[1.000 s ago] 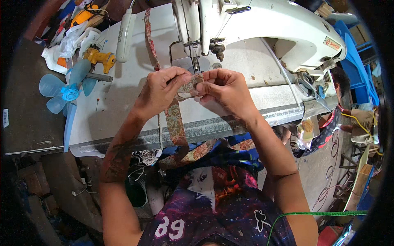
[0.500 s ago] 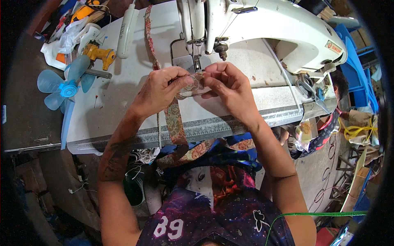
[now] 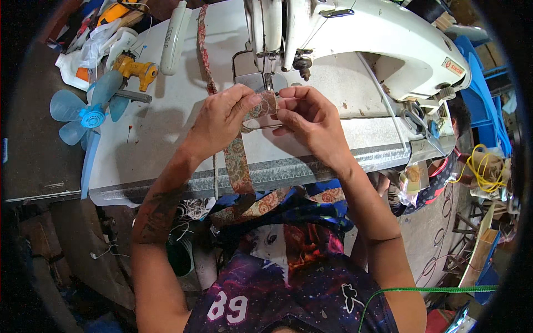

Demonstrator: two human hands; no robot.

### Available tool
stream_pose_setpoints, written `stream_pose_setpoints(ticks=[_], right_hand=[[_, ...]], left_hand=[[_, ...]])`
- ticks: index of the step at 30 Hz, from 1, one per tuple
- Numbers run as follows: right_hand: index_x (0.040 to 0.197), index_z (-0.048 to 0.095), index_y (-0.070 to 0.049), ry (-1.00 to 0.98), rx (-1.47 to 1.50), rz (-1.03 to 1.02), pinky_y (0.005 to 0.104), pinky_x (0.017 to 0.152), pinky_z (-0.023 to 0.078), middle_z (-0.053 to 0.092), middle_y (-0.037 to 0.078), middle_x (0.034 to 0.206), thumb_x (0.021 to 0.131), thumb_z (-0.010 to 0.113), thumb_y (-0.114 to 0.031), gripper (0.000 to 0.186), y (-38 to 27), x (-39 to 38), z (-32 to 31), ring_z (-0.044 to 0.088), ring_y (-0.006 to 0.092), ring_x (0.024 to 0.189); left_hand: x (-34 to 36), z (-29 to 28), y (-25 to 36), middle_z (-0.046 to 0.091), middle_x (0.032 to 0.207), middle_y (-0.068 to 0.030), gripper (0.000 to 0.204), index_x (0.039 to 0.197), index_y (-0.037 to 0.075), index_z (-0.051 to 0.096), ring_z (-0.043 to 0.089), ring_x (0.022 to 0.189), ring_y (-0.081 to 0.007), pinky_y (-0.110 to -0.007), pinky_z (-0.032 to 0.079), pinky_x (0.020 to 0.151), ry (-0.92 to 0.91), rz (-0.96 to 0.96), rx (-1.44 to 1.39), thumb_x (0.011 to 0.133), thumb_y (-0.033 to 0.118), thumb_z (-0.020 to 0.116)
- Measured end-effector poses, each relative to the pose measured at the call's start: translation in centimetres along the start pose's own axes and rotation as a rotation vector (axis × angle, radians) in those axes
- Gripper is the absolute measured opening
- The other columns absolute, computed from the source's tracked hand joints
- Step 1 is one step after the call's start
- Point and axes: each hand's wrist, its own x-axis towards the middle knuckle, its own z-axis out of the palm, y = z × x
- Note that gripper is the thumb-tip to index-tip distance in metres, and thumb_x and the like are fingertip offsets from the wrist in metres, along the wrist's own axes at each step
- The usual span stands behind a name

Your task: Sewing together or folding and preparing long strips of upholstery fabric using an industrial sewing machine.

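Note:
A patterned brown and red fabric strip (image 3: pixel 264 107) stretches between my two hands, just in front of the presser foot (image 3: pixel 268 81) of a white sewing machine (image 3: pixel 383 34). My left hand (image 3: pixel 217 121) pinches the strip near its upper edge between thumb and fingers. At the strip's short right end, my right hand (image 3: pixel 314 123) closes thumb and fingertips on the edge. The strip's long tail (image 3: pixel 237 166) runs under my left hand, over the table's front edge and down to my lap. Beside that tail hangs a thin whitish cord (image 3: pixel 215 177).
A narrow reddish fabric-covered cord (image 3: pixel 203 53) lies behind my left hand. Left of it are a pale bottle (image 3: pixel 174 40), a yellow tool (image 3: pixel 136 72) and a blue fan (image 3: pixel 92 117). Scissors (image 3: pixel 423 126) lie at the right. Another person (image 3: pixel 438 180) is beyond the table's right end.
The strip between my hands has turned flatter, showing more of its patterned face. My left fingers have shifted slightly up its edge; my right hand stays at the end.

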Motion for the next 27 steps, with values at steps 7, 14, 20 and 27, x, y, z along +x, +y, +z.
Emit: stream_pose_setpoints(ticks=[7, 14, 20, 27], right_hand=[[0.129, 0.056, 0.005, 0.025, 0.112, -0.037, 0.0331, 0.083, 0.069, 0.072, 0.013, 0.109, 0.104, 0.066, 0.001, 0.027, 0.9, 0.3, 0.3, 0.075, 0.0179, 0.098], [0.131, 0.054, 0.008, 0.046, 0.061, -0.022, 0.0329, 0.083, 0.068, 0.077, 0.016, 0.105, 0.103, 0.065, 0.004, 0.031, 0.6, 0.1, 0.6, 0.077, 0.0187, 0.094], [0.132, 0.061, 0.012, -0.017, 0.025, 0.015, 0.0326, 0.086, 0.068, 0.078, 0.017, 0.106, 0.103, 0.063, 0.004, 0.03, 0.6, 0.1, 0.4, 0.078, 0.0189, 0.094], [0.124, 0.071, 0.011, 0.0, 0.07, 0.065, 0.0328, 0.086, 0.068, 0.079, 0.015, 0.108, 0.103, 0.069, -0.001, 0.024, 0.3, 0.2, 0.5, 0.078, 0.0188, 0.095]], left_hand=[[-0.2, 0.3, 0.3, 0.066, 0.088, -0.0156, 0.031, 0.113, -0.002, 0.068, 0.065, 0.079, -0.0234, -0.039, 0.051, 0.074, 0.065, 0.075, 0.019, 0.114, 0.027, 0.059], [-0.3, 1.0, 0.3, 0.072, 0.096, -0.0162, 0.029, 0.115, -0.003, 0.069, 0.071, 0.087, -0.0226, -0.037, 0.055, 0.079, 0.13, 0.081, -0.031, 0.114, 0.024, 0.059], [-0.2, 1.2, 0.0, 0.072, 0.097, -0.0182, 0.025, 0.113, -0.002, 0.069, 0.073, 0.089, -0.03, -0.04, 0.055, 0.081, 0.14, 0.131, 0.055, 0.112, 0.022, 0.062], [-0.2, 1.2, -0.2, 0.072, 0.1, -0.0186, 0.023, 0.112, 0.001, 0.069, 0.07, 0.092, -0.0398, -0.046, 0.054, 0.083, 0.162, 0.186, 0.169, 0.111, 0.022, 0.062]])
